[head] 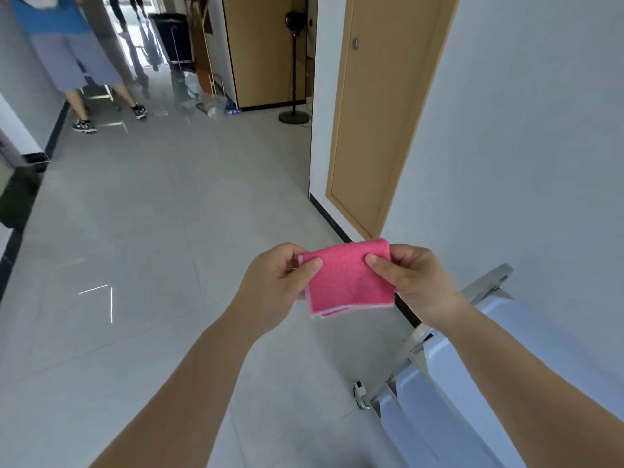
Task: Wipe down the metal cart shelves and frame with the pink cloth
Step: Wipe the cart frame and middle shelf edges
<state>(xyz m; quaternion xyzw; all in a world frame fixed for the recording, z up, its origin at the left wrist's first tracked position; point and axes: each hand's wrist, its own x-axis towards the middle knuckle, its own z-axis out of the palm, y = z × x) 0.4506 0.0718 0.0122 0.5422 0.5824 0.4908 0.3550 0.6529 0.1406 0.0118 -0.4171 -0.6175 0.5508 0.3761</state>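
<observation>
- The left hand point(275, 285) pinches the left edge of the folded pink cloth point(349, 282), thumb on top and fingers point(290, 256) curled behind it.
- The right hand point(417, 285) pinches the cloth's upper right corner the same way.
- The cloth hangs in the air between both hands, above the floor point(162, 231) and clear of the cart point(489, 282).
- The cart sits at lower right, partly behind the right forearm and cut off by the frame edge; one wheel point(359, 395) shows.

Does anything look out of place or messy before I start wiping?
Nothing looks spilled or damaged. The folded pink cloth is pinched by the left hand and right hand, clear of the metal cart. Only a heap of clear plastic clutter lies on the floor far down the corridor.
</observation>
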